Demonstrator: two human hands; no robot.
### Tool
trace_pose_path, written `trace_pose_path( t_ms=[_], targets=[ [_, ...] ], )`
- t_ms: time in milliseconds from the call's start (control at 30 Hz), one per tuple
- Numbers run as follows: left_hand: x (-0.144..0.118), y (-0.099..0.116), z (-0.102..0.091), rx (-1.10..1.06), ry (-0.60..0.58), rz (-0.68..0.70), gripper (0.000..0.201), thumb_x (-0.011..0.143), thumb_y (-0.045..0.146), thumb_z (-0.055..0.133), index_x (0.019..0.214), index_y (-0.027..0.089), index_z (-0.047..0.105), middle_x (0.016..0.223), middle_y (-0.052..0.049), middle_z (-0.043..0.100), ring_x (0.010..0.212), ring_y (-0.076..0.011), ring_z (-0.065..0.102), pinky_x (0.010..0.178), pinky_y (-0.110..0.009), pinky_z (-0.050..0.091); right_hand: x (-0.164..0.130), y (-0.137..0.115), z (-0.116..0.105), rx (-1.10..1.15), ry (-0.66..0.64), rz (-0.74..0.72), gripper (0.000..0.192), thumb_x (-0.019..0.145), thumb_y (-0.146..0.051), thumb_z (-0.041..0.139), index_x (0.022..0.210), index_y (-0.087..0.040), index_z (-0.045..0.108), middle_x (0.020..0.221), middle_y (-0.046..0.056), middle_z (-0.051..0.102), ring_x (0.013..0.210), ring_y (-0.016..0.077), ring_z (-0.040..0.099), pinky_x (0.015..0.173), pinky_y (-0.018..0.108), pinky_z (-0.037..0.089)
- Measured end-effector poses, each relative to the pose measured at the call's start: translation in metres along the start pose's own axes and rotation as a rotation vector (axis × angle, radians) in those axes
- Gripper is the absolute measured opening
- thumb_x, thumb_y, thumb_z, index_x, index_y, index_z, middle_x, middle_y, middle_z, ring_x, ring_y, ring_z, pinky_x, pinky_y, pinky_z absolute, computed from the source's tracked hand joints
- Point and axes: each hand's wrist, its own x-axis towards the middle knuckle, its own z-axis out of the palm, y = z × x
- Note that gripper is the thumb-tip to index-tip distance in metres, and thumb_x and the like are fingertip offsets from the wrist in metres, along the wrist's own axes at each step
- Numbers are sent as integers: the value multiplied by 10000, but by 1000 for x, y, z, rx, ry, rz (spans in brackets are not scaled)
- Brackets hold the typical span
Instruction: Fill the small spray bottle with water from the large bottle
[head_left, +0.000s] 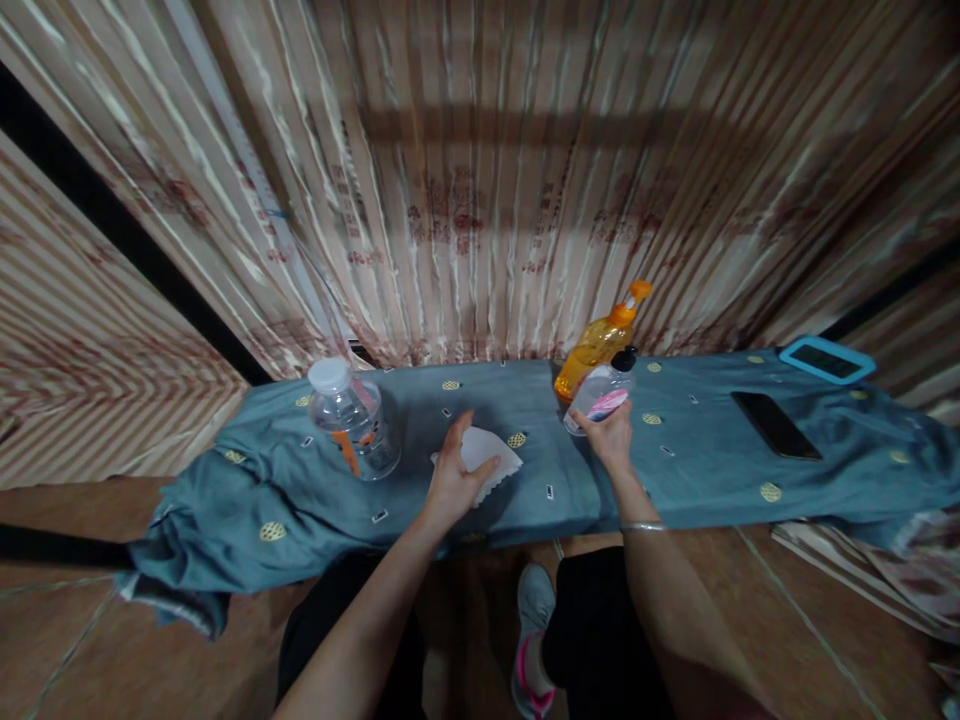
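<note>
Currently logged, from my remote seat, one moment at a cloth-covered tabletop (697, 480).

Step in hand, as I judge it: both hands are on their items, a wipe or cloth and a dispenser bottle, which looks like the gathering stage of a cleaning or dispensing job. I see no liquid on the white piece.

Item 1: left hand (452, 478), count one. Fingers loosely curled, thumb out, resting on and partly closing over the near edge of the white cloth (487, 452). I cannot tell whether it is lifted or only pinned.

Item 2: white cloth, count one. Lies flat on the blue covering, mid-tabletop, between the two clear bottles.

Item 3: right hand (609, 436), count one. Wrapped about the lower body of the clear pump bottle (602, 395); a thin bangle (643, 526) sits on the wrist.

Item 4: clear pump bottle, count one. Black pump top, pink on the label, tilted away from me, just in front of the orange pump bottle (600, 343) and seemingly touching it.

Item 5: orange pump bottle, count one. Stands tilted in view at the back edge by the curtain (480, 200).

Item 6: water bottle (351, 418), count one. White cap, upright, well left of the cloth.

Item 7: dark phone (776, 424), count one, flat, well to the right. Item 8: blue-framed device (826, 360), count one, far right corner.

Next move, my judgement: the bottle's nozzle must be brought over the cloth and the left hand must steady it.
</note>
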Motion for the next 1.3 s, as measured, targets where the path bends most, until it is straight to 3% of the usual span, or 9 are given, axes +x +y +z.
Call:
trace_pose_path(
  t_ms=[300, 567, 767, 900, 1000, 1133, 1233, 1300],
  targets=[
    [-6, 4, -5, 3, -5, -1, 788, 736, 272, 837, 1459, 246, 526, 1540, -159, 588, 1434, -340, 577, 1202, -560, 445, 7, 9, 4, -4, 2, -14, 494, 964, -460, 696, 1380, -214, 598, 1379, 102, 630, 1174, 254, 657, 988, 502, 566],
    [-11, 12, -6, -35, -2, -6, 766, 736, 272, 834, 1440, 241, 533, 1549, -170, 578, 1402, -343, 607, 1159, -553, 487, -8, 21, 2, 20, -23, -125, 509, 963, -456, 698, 1399, -218, 589, 1421, 110, 610, 1212, 263, 645, 1007, 515, 560],
    [-13, 19, -12, -29, 44, 47, 663, 775, 265, 802, 1398, 243, 575, 1441, -134, 663, 1279, -286, 680, 1098, -490, 551, -51, 28, 2, -37, -16, -198, 493, 966, -466, 689, 1382, -216, 601, 1413, 108, 612, 1211, 263, 641, 1002, 515, 560],
    [-21, 27, -21, 40, 96, 162, 579, 796, 292, 777, 1347, 235, 608, 1324, -124, 715, 1158, -268, 716, 1053, -473, 581, -99, 22, 22, -49, -86, -321, 500, 962, -464, 695, 1385, -215, 602, 1445, 113, 595, 1266, 282, 616, 1043, 545, 535],
    [-36, 34, -34, 92, 173, 221, 509, 825, 335, 755, 1306, 231, 624, 1256, -114, 728, 1107, -260, 726, 1033, -457, 593, -127, 8, 45, -64, -189, -409, 506, 958, -471, 699, 1385, -215, 604, 1460, 115, 589, 1283, 287, 609, 1054, 552, 528],
    [-61, 37, -64, 103, 327, 178, 512, 855, 433, 752, 1304, 234, 606, 1241, -111, 713, 1130, -260, 721, 1040, -453, 593, -137, -15, 71, -93, -283, -435, 513, 959, -475, 696, 1393, -219, 600, 1478, 116, 576, 1302, 293, 597, 1073, 564, 512],
    [-68, 34, -92, 115, 503, 142, 622, 840, 473, 768, 1371, 235, 547, 1385, -144, 643, 1321, -301, 641, 1156, -492, 515, -136, -30, 83, -97, -360, -427, 505, 959, -474, 696, 1384, -217, 606, 1475, 115, 578, 1302, 293, 596, 1074, 565, 509],
    [-61, 31, -108, 165, 650, 115, 821, 761, 475, 838, 1459, 248, 471, 1538, -161, 533, 1492, -336, 496, 1246, -507, 418, -136, -37, 89, -84, -420, -421, 488, 958, -469, 698, 1367, -215, 616, 1464, 113, 587, 1291, 287, 603, 1067, 557, 516]
  ],
)
